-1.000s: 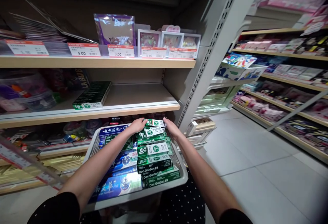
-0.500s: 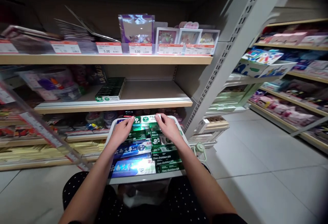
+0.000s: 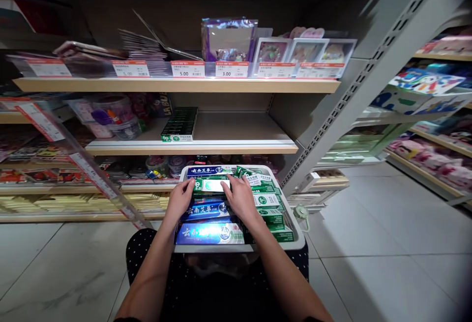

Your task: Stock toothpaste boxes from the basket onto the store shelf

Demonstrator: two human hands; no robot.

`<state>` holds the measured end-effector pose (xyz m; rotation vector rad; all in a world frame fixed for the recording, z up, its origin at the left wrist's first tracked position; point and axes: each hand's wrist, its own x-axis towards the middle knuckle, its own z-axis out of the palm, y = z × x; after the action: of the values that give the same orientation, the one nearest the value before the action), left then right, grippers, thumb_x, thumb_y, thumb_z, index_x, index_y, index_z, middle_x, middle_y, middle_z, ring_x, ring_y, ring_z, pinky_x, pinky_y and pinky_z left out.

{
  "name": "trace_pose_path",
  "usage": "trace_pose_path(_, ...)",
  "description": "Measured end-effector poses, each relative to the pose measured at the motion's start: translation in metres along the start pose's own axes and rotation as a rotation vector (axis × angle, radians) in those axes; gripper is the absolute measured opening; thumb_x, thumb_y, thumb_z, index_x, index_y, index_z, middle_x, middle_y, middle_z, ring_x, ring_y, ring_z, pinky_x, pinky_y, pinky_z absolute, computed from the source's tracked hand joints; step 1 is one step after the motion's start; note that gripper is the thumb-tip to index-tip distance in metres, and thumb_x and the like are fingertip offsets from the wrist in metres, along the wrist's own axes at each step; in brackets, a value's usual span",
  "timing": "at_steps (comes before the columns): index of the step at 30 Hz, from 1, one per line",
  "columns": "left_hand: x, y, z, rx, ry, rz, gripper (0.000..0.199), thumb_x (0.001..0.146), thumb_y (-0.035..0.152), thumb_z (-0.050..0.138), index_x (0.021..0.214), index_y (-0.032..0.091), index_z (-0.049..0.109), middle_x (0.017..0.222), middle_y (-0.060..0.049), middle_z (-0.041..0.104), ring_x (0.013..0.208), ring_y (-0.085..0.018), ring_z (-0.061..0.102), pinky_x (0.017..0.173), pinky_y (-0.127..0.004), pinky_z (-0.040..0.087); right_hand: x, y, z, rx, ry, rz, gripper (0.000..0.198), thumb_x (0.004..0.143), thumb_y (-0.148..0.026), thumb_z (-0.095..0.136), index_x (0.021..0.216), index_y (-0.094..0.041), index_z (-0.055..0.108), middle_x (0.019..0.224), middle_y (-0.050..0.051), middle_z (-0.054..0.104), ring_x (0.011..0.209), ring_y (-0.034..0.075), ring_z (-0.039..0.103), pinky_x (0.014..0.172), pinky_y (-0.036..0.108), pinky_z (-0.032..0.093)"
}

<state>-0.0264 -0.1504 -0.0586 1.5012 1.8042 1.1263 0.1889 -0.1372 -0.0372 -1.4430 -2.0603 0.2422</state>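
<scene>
A white tray rests on my lap, filled with toothpaste boxes. My left hand closes on the left end of a green and white toothpaste box, over the far left part of the tray. At its other end is my right hand, with the thumb on the white panel and the fingers beyond the far side. Blue toothpaste boxes lie nearer me, and another blue one shows behind the held box. Green toothpaste boxes fill the tray's right side, some tilted.
Ahead, a row of green boxes stands on the middle shelf, beside clear plastic tubs. The upper shelf carries price tags and small boxed goods. A slotted metal upright rises at right. A pale green object hangs beside the tray.
The view has turned left, so the shelves sit further right. Both hands have brought the green box nearer me over the tray, showing a blue box behind it and more of the green boxes at right.
</scene>
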Motion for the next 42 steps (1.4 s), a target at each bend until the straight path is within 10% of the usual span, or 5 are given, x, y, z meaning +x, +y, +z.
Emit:
trace_pose_path(7,0.006,-0.001,-0.004,-0.348,-0.055,-0.154,0.061,0.068,0.057,0.071,0.112,0.016,0.064,0.096,-0.010,0.073,0.095,-0.025,0.068,0.079,-0.035,0.054,0.000,0.005,0.002,0.091,0.037,0.051,0.047,0.095,-0.047,0.044,0.129,-0.018,0.059,0.104,0.013,0.070,0.111,0.032,0.058,0.108,0.049,0.033)
trace_pose_path(17,0.043,0.015,-0.042,-0.346,0.003,-0.027,0.055,0.064,0.056,0.074,0.101,0.017,0.063,0.098,-0.010,0.072,0.093,-0.024,0.068,0.079,-0.036,0.056,0.044,-0.015,-0.016,0.436,0.034,0.092,0.036,0.086,-0.051,0.058,0.110,-0.025,0.055,0.103,0.008,0.066,0.088,0.024,0.064,0.072,0.035,0.051)
trace_pose_path(27,0.134,0.008,-0.098,-0.124,0.268,0.141,0.034,0.075,0.040,0.065,0.099,0.016,0.062,0.099,-0.011,0.071,0.093,-0.024,0.068,0.082,-0.037,0.054,0.163,-0.060,0.061,0.710,0.132,0.055,0.023,0.073,-0.025,0.071,0.091,-0.020,0.056,0.096,0.004,0.059,0.079,0.016,0.062,0.077,0.031,0.055)
trace_pose_path(42,0.161,-0.008,-0.100,0.034,0.339,0.125,0.023,0.079,0.028,0.062,0.100,0.017,0.062,0.097,-0.010,0.074,0.094,-0.025,0.070,0.083,-0.034,0.054,0.185,-0.075,0.090,0.573,0.187,0.054,0.026,0.075,-0.009,0.062,0.096,-0.020,0.052,0.100,0.004,0.052,0.080,0.015,0.060,0.078,0.032,0.052)
